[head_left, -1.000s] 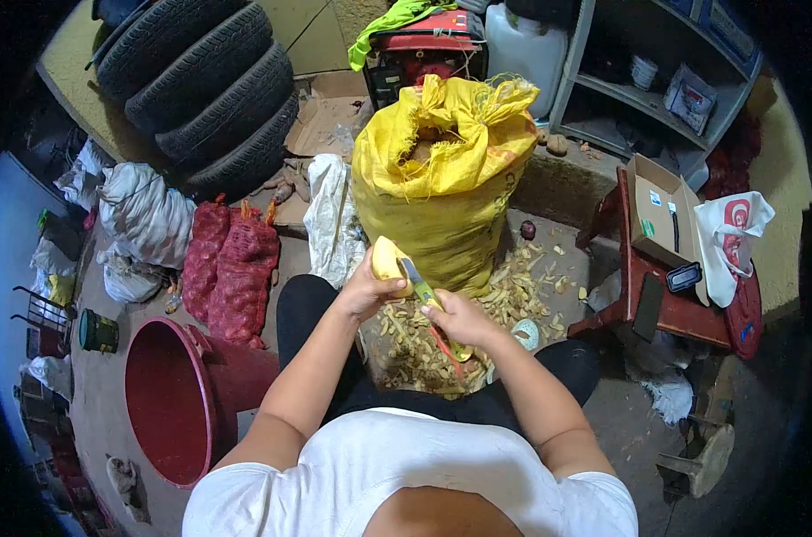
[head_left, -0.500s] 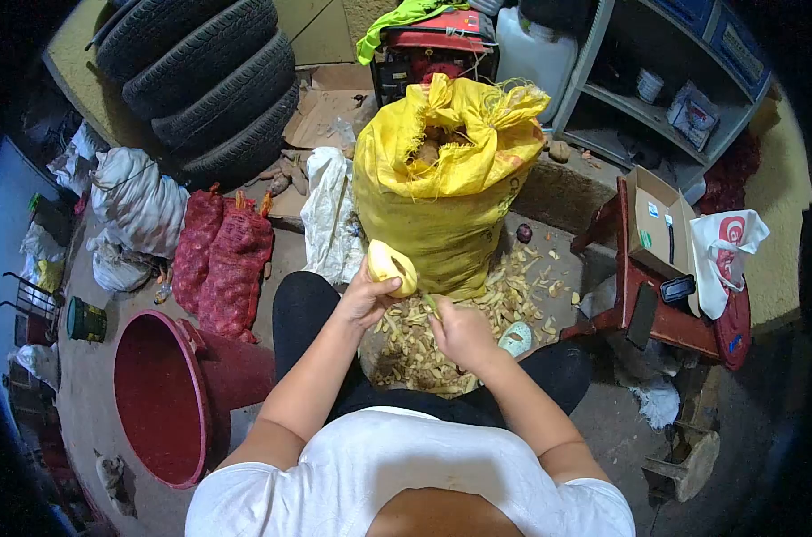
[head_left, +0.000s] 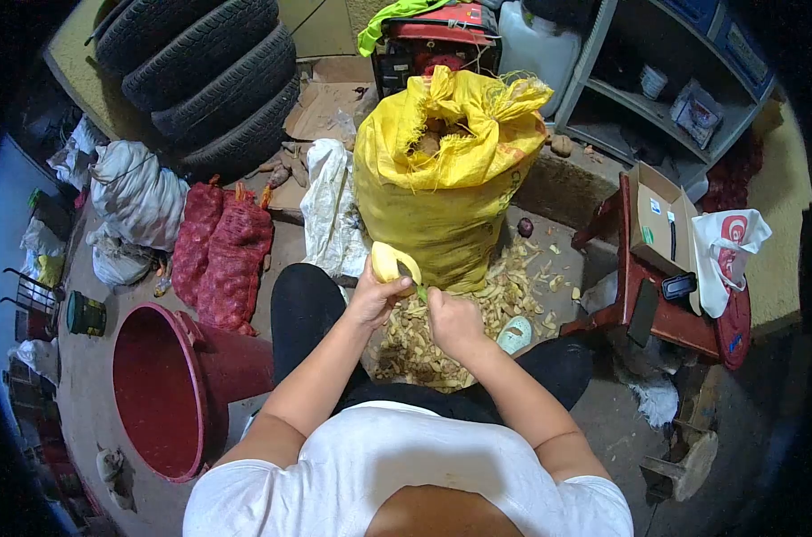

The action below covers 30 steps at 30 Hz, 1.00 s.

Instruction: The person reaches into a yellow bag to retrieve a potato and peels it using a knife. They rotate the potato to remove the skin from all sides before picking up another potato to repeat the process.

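My left hand grips a pale yellow, mostly peeled potato in front of the yellow sack. A curved strip of peel hangs along the potato's right side. My right hand is closed around a small green peeling tool, just below and right of the potato; its blade cannot be made out. Beneath both hands, a heap of potato peelings covers the floor between my legs. The big yellow sack stands upright ahead, its top torn open with brown potatoes inside.
To my left, a dark red tub lies on its side near red mesh bags of onions. A white sack lies beside the yellow one. On the right stands a red stool holding a cardboard box. Stacked tyres stand behind.
The right hand has moved slightly up and left with the green tool, closer to the potato. The potato has turned a little in the left hand, and a curved peel strip now shows.
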Tool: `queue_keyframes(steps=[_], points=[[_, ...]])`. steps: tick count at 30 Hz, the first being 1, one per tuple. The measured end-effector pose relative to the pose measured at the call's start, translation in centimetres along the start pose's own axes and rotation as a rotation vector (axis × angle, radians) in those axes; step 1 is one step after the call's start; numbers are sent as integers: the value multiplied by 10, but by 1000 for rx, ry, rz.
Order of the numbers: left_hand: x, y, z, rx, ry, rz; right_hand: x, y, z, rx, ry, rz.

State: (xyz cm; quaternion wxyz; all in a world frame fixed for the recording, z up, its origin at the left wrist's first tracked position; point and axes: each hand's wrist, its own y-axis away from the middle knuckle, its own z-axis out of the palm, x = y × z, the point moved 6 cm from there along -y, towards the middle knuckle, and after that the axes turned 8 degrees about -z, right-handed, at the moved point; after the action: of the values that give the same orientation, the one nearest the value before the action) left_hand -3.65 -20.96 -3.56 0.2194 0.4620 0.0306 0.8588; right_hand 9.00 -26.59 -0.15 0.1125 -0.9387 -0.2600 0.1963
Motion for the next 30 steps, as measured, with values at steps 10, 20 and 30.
queue_keyframes(steps=[10,20,30], points=[[-3,-1,0,0,5,-6,0,-1,-1,-76,-6,32],[-3,-2,0,8,-24,37,5,0,5,-125,-106,49],[6,0,2,-53,54,-41,9,7,8,-81,-396,114]])
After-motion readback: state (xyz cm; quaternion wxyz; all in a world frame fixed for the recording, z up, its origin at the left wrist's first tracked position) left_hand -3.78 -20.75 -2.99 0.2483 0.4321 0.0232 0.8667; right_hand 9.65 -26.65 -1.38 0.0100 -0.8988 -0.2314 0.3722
